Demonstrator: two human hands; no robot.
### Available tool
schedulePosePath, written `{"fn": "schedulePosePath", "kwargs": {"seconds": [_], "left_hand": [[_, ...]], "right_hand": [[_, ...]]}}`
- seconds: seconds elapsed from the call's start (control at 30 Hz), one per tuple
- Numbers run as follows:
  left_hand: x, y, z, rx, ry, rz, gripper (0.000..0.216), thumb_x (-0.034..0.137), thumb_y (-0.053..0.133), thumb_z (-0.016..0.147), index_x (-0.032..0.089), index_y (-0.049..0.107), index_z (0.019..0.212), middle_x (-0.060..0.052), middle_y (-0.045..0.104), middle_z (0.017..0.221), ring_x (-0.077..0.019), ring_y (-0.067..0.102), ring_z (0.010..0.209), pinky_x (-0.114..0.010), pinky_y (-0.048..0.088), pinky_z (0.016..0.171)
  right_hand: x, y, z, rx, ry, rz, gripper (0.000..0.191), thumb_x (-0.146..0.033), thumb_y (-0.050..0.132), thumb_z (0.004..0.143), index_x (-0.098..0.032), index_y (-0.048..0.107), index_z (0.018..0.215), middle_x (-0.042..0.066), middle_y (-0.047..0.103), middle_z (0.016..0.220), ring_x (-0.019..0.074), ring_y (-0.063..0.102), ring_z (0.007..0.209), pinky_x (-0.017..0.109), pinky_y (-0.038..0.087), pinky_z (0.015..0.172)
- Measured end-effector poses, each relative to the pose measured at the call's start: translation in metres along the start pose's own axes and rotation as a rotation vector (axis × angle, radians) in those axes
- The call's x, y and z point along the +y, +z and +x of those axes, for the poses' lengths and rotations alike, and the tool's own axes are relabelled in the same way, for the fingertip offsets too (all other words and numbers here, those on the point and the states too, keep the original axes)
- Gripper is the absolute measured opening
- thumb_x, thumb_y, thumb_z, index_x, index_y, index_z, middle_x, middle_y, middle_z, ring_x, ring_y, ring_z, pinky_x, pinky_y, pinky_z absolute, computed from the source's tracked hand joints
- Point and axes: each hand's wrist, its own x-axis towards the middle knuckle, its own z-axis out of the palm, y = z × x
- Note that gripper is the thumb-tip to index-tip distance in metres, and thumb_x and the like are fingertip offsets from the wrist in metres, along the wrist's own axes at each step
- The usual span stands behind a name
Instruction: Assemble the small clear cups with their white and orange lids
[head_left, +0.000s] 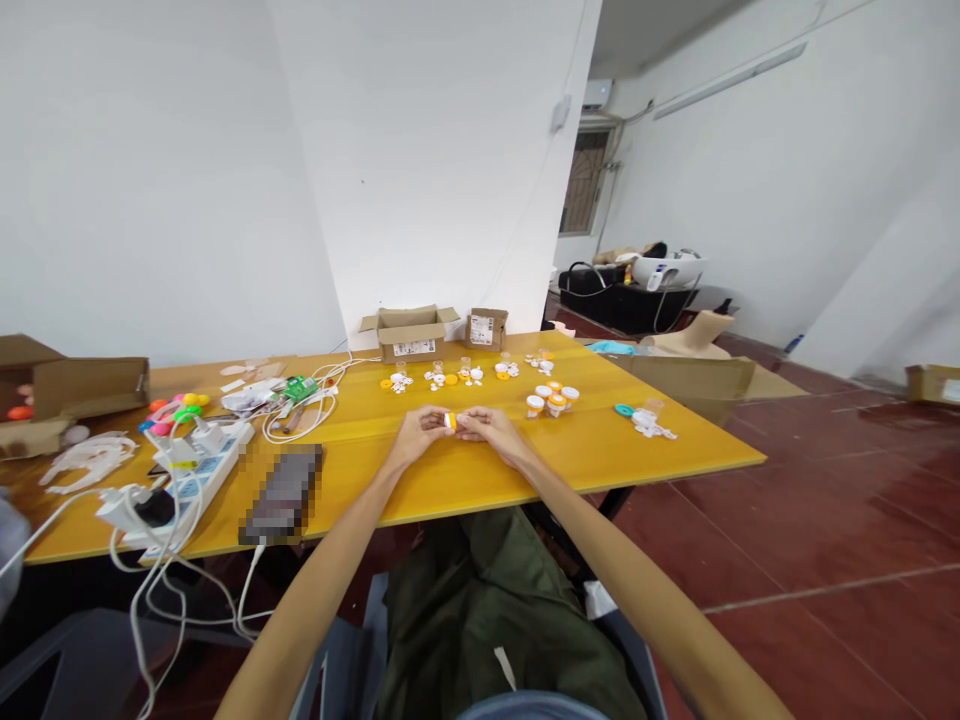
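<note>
Between my two hands, just above the table's front half, is a small round orange-and-white plastic piece (pixel 451 422). The fingers of my left hand (pixel 420 434) are closed on its left side. My right hand (pixel 487 430) pinches it from the right, and the fingertips hide part of it. Right of my hands stands a cluster of similar white-and-orange capped pieces (pixel 556 403). Behind my hands lies a row of small piles of white parts (pixel 439 379), with orange discs (pixel 451 380) and clear cups (pixel 466 364) among them.
On the yellow table (pixel 360 465) stand an open cardboard box (pixel 411 340) and a smaller box (pixel 487 330). A teal ring (pixel 624 410) lies with white parts (pixel 651 424) at right. At left are a loaded power strip (pixel 214 470), cables and a blurred-out phone (pixel 281 495).
</note>
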Motion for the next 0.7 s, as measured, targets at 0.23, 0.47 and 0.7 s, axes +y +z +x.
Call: {"fn": "schedulePosePath", "kwargs": {"seconds": [0.23,0.47,0.7], "left_hand": [[-0.002,0.006,-0.001,-0.027,-0.023,0.037,0.03,0.024,0.081,0.064,0.019,0.065,0.088,-0.002,0.074,0.084,-0.0198,0.072,0.083,-0.035,0.058,0.082],[-0.003,0.007,-0.003,-0.006,0.025,0.119,0.027,0.019,0.078,0.065,0.019,0.061,0.087,0.001,0.07,0.084,-0.0166,0.067,0.079,-0.031,0.056,0.079],[0.0,0.007,-0.004,-0.018,0.048,0.167,0.024,0.029,0.079,0.069,0.019,0.064,0.085,-0.001,0.07,0.085,-0.0171,0.065,0.079,-0.03,0.054,0.078]], "right_hand": [[0.003,0.004,0.003,0.045,-0.066,-0.135,0.038,-0.054,0.081,0.065,-0.021,0.068,0.08,0.003,0.074,0.082,0.0199,0.071,0.079,0.035,0.061,0.074],[-0.002,0.016,0.004,0.088,-0.225,-0.576,0.022,-0.038,0.069,0.079,-0.022,0.069,0.094,0.003,0.075,0.086,0.0205,0.069,0.083,0.033,0.055,0.078],[-0.002,0.019,0.005,0.118,-0.262,-0.733,0.015,-0.036,0.07,0.08,-0.024,0.07,0.088,0.003,0.076,0.088,0.0218,0.07,0.083,0.032,0.054,0.075]]}}
